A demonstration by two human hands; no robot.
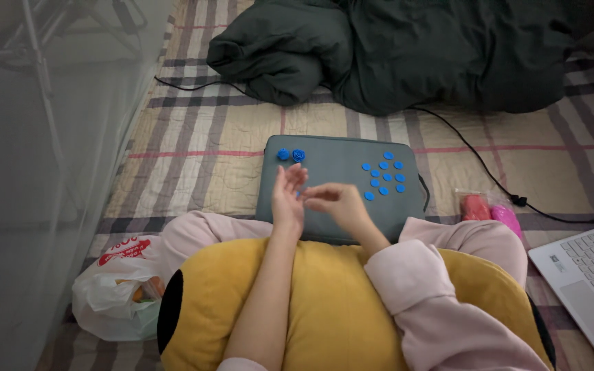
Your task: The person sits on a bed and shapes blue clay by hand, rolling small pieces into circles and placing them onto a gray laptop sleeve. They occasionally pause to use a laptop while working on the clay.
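Two hands [314,199], fingertips pinching small blue piece [299,195]

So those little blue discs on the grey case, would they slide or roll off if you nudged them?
Probably they would slide rather than roll: the blue discs lie flat on the grey case. They look small and thin, so likely very light. The case's surface looks like cloth, which may grip them somewhat.

A home bedroom, plaid bedsheet [194,137] covering the bed, dark quilt [407,48] lying rumpled, laptop [589,282] sitting alongside
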